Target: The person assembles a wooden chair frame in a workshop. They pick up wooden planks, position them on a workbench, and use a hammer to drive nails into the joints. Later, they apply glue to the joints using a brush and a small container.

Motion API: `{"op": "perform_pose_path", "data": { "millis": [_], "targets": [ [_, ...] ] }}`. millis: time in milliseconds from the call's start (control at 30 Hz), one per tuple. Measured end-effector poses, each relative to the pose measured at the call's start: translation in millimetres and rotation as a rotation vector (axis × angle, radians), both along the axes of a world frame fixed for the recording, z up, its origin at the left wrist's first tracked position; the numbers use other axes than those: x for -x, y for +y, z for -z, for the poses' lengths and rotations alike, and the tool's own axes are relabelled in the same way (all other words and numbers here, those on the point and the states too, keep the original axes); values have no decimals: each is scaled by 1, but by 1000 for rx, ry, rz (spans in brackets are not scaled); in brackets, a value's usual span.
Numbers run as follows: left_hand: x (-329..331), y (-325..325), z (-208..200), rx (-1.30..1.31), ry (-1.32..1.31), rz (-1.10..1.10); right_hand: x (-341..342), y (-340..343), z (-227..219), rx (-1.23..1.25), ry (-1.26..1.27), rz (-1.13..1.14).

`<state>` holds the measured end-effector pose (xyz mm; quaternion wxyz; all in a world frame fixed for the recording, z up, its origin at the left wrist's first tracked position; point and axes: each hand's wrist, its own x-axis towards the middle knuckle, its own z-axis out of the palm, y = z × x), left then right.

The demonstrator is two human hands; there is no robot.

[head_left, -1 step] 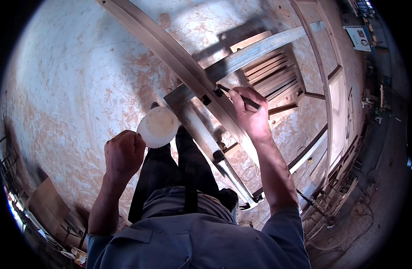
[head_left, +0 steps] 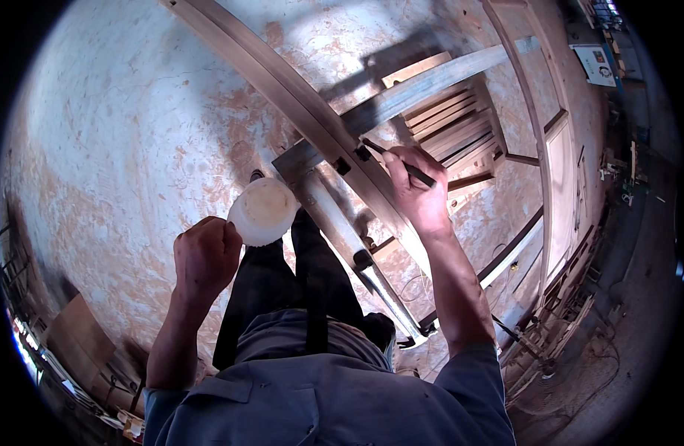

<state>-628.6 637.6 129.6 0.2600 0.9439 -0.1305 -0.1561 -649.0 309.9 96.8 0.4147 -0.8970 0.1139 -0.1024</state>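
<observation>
My left hand (head_left: 206, 256) is closed on the rim of a round white plastic tub (head_left: 265, 211) with pale, cream-coloured contents, held above my legs. In my right hand (head_left: 418, 189) is a slim dark stick-like tool (head_left: 418, 175), gripped like a pen. The tool's far tip meets a long wooden beam (head_left: 286, 100) beside a dark mortise hole; whether it is a brush or a blade is too small to tell. A second dark mortise (head_left: 342, 166) lies close by in the same beam.
The beam rests across a bluish timber (head_left: 431, 73). Another support bar (head_left: 334, 215) runs towards my feet, with a hammer (head_left: 412, 341) near its close end. Stacked wooden strips (head_left: 453, 123) lie beyond my right hand. A wooden frame (head_left: 543, 149) stands at the right.
My right hand and the tool's handle have shifted slightly to the right. My left hand and the tub stay where they were.
</observation>
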Motion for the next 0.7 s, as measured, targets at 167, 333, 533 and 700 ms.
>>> {"op": "perform_pose_path", "data": {
  "millis": [167,333,533,700],
  "targets": [
    [3,1,2,21,-5,-1,6,2,-12,2,85,33],
    [4,1,1,48,-23,-5,9,2,-5,-62,68,67],
    [5,3,-2,45,-32,-1,22,-7,-2,-40,105,43],
    [6,3,-7,29,-39,3,13,-10,-19,99,207,-253]
  ]
}}
